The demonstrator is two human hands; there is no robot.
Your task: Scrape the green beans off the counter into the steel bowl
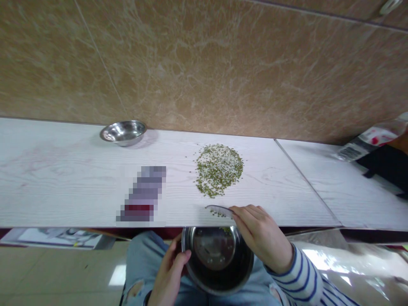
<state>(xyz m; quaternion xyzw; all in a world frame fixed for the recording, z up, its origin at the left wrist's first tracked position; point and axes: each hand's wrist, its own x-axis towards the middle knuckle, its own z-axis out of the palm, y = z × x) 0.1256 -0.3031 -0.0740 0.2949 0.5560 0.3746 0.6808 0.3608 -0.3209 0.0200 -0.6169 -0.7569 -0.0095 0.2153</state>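
My left hand [170, 272] grips the left rim of a deep stainless steel bowl [219, 290], held over my lap just below the table edge. Some green grains lie inside it near its far rim. In my right hand [264, 233] is a thin, pale, slightly curved scraper [219, 210]; its exact kind is hard to make out. It touches the table near the front edge, with a few small green beans [217, 214] along its near side. Farther back, a loose pile of small green beans, like mung beans [218, 172], is spread on the white table.
A shallow metal bowl [123, 132] stands by the wall at the back left. A blurred-out flat object [142, 193] lies left of the beans. At the far right are a plastic package [371, 138] and a black item [385, 163]. The tabletop [63, 182] meets a marbled wall.
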